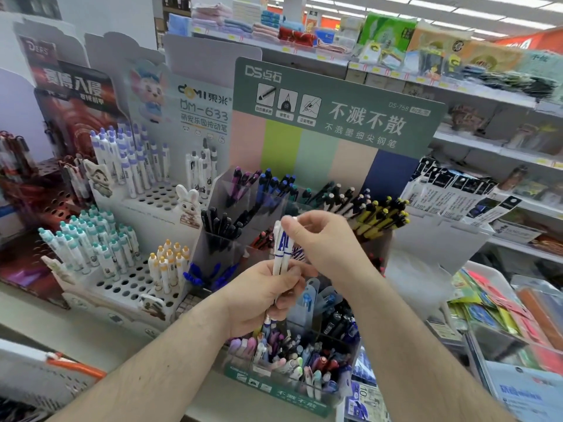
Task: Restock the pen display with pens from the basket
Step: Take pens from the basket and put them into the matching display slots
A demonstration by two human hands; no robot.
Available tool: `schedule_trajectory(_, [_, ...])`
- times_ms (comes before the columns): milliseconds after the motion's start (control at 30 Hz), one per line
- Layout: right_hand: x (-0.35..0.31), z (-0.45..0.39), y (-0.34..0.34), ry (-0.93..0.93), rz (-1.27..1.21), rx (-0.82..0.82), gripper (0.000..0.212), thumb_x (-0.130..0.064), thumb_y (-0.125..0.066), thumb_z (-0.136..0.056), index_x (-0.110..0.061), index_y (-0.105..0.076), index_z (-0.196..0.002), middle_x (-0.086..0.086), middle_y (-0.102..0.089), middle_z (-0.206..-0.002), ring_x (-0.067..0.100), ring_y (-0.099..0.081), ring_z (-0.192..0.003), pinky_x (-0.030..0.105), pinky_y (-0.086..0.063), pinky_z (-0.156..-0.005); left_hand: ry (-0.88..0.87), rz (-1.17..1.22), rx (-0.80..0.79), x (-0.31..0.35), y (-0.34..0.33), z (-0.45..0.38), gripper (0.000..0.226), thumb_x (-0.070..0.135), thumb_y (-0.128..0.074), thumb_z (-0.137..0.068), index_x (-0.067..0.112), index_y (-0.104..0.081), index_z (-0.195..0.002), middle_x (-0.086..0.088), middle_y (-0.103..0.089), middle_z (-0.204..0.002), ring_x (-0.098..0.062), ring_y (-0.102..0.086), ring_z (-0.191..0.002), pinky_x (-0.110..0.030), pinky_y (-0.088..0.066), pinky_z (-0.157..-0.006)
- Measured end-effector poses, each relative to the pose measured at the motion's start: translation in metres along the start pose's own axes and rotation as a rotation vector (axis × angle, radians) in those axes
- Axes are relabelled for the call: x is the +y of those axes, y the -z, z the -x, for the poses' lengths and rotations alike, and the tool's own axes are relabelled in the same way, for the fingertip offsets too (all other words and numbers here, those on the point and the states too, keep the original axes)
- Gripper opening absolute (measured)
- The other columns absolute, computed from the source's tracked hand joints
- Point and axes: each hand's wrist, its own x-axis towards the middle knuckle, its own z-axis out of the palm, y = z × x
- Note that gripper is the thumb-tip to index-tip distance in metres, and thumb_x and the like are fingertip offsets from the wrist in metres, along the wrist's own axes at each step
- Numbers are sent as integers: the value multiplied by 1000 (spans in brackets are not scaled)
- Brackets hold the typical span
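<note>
Head view: left hand (264, 295) grips a small bunch of white/blue pens (281, 254) upright, in front of the pen display (335, 117). Right hand (316, 239) pinches the top of one pen. Best bet: draw it straight up w/o dragging the others, then drop it tip-down w/ matching stock. Clear compartments (231, 205) hold purple, blue, black, yellow pens; front tray (283, 388) mixed. Basket (61, 373) at lower left, contents not visible.

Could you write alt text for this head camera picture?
A left hand grips a few white pens while the right hand pinches one at its top, above a tiered pen display on a shop shelf.
</note>
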Motion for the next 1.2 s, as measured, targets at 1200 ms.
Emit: schedule_trajectory(1200, [37, -26, -8, 380, 391, 456, 17, -22, -65, -94, -13, -79, -97, 1, -72, -87, 13, -62, -83, 33, -53, -76, -84, 82, 197, 1, 26, 23, 40, 28, -54, -86, 7, -63, -119, 1, -55, -72, -6, -35, -49, -20, -20, -43])
